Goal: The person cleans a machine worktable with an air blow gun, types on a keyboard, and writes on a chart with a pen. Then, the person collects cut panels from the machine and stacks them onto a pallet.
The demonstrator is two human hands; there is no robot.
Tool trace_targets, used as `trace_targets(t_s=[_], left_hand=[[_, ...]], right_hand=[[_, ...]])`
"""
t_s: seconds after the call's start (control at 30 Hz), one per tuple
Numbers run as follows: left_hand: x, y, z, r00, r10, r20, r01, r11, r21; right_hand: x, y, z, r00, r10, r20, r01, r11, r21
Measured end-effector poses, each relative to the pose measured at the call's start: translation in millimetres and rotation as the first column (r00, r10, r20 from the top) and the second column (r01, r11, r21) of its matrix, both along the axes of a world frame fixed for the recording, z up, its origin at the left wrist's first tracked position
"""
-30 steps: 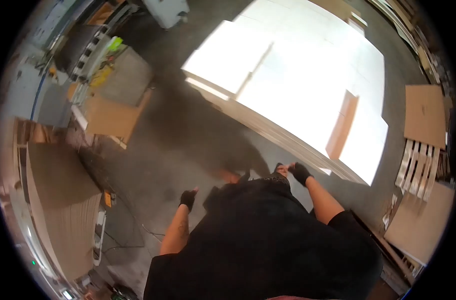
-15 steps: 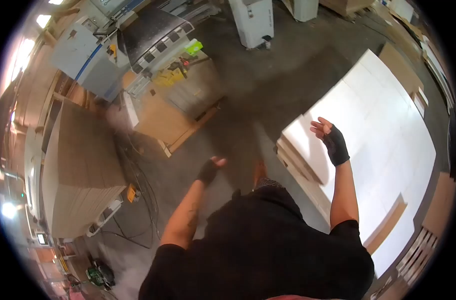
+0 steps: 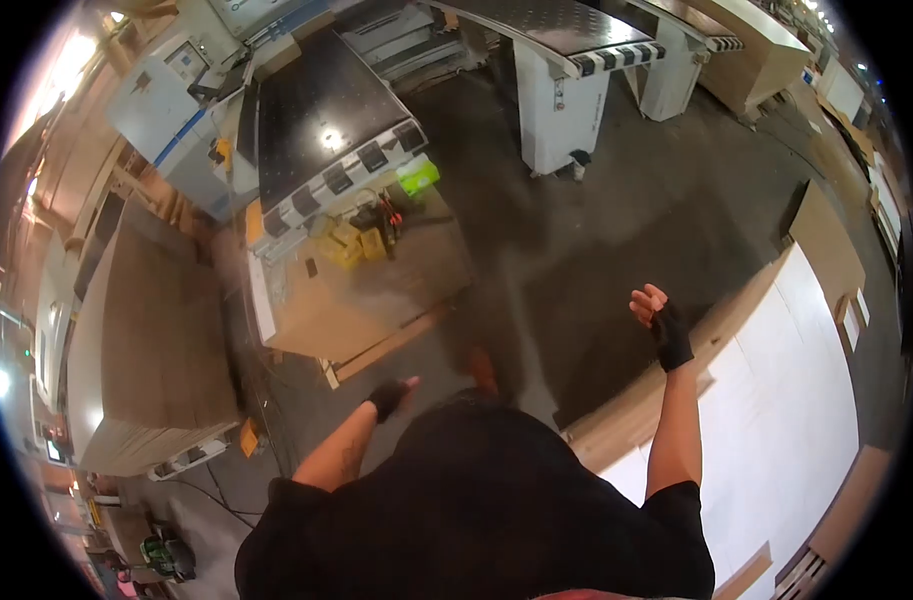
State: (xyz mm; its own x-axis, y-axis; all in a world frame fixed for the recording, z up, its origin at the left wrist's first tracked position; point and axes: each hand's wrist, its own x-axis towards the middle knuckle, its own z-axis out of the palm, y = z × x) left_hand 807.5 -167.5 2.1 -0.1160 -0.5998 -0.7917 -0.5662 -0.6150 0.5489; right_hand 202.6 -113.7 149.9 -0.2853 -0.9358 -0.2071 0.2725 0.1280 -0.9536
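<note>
My right hand (image 3: 660, 325), in a black fingerless glove, is raised over the edge of a stack of white panels (image 3: 786, 400). Its fingers are loosely bent and apart, with nothing in them. Low at my left side hangs my left hand (image 3: 391, 397), also gloved in black. It is slightly blurred, its visible fingers are loosely extended and it holds nothing I can see. Nearest to it is a stack of brown boards (image 3: 376, 310), with yellow pieces (image 3: 351, 243) and a bright green object (image 3: 418, 178) on top.
A machine table with a black perforated top (image 3: 326, 120) stands beyond the brown stack. Another black-topped table (image 3: 551, 25) rests on a white pedestal (image 3: 559, 105) ahead. A tall stack of boards (image 3: 151, 350) is on the left, near cables (image 3: 221, 495) on the concrete floor (image 3: 536, 260).
The view has shifted forward, showing more of the machine tables. The white panels now sit lower and farther back beside me. Both hands remain without anything visible in them.
</note>
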Motion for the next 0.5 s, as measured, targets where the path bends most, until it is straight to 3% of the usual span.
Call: trace_targets(t_s=[0.03, 0.1, 0.17, 0.23, 0.3, 0.37, 0.5], left_hand=[[-1.4, -37.3, -7.2, 0.989, -0.134, 0.06, 0.137, 0.989, -0.058], [-38.8, -115.8, 25.9, 0.977, -0.179, 0.117, 0.193, 0.973, -0.124], [-92.8, -183.4, 78.5, 0.988, -0.145, -0.05, 0.123, 0.946, -0.298], [-131.6, -250.4, 81.9, 0.947, -0.241, -0.211, 0.155, 0.921, -0.356], [-182.3, -314.9, 129.0, 0.885, -0.418, -0.205, 0.33, 0.874, -0.358], [-230.6, -373.1, 131.2, 0.901, -0.322, -0.292, 0.175, 0.884, -0.434], [-309.0, -492.6, 193.8, 0.855, -0.429, -0.291, 0.251, 0.833, -0.493]], right_hand=[[-2.2, -24.1, -1.5, 1.0, -0.006, 0.001, 0.006, 1.0, -0.009], [-3.3, -70.0, 5.2, 1.0, -0.016, -0.011, 0.016, 1.0, -0.007], [0.3, -115.0, -1.2, 0.998, -0.025, 0.053, 0.028, 0.998, -0.056], [-3.8, -150.1, -3.6, 0.995, -0.02, 0.093, 0.027, 0.997, -0.077], [-7.5, -189.2, -5.9, 0.993, -0.002, 0.121, 0.01, 0.998, -0.066], [-21.0, -234.2, -14.5, 0.992, -0.022, 0.122, 0.025, 0.999, -0.021], [-69.9, -340.8, -6.1, 0.994, -0.061, 0.087, 0.061, 0.998, 0.003]])
